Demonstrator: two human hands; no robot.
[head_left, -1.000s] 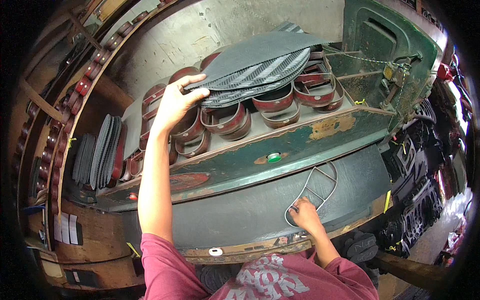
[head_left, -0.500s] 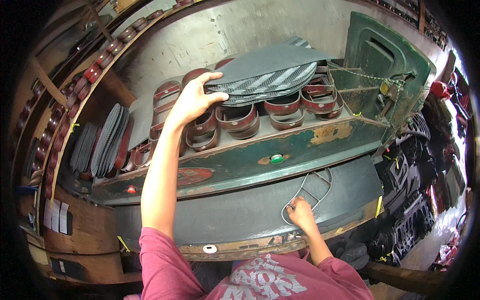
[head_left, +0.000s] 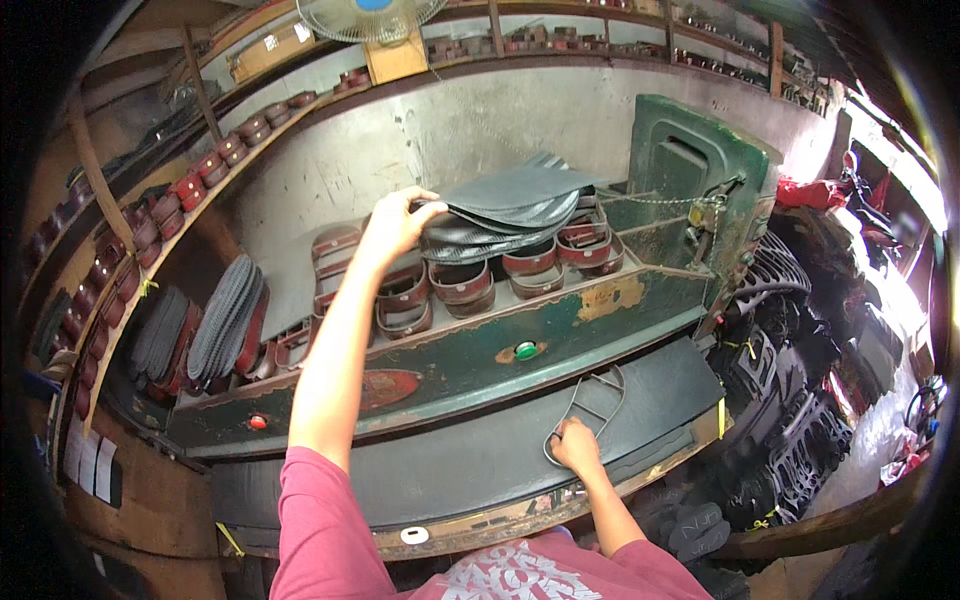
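Observation:
My left hand (head_left: 398,226) pinches the left end of a stack of dark sole-shaped rubber pieces (head_left: 522,187). The upper pieces are lifted a little there, and some show a ribbed pattern. Beneath the stack stand several dark red sole-shaped metal cutting dies (head_left: 463,287) on the ledge of a green machine. Lower down, my right hand (head_left: 576,446) is closed on the near end of a thin metal sole-shaped cutting die (head_left: 622,395) with crossbars. That die rests on a flat black rubber sheet (head_left: 420,462); my fingers hide part of its rim.
The green machine (head_left: 440,372) carries a green button (head_left: 526,350) and a red button (head_left: 258,422). More ribbed soles (head_left: 228,318) stand upright at the left. Shelves of red dies (head_left: 190,190) line the left wall. Cut rubber scraps (head_left: 790,440) pile up at right, and a fan (head_left: 370,12) is overhead.
The view has tilted up, bringing the fan and upper shelf into sight. My left hand has raised the near-left edge of the upper soles. My right hand still holds the die on the sheet.

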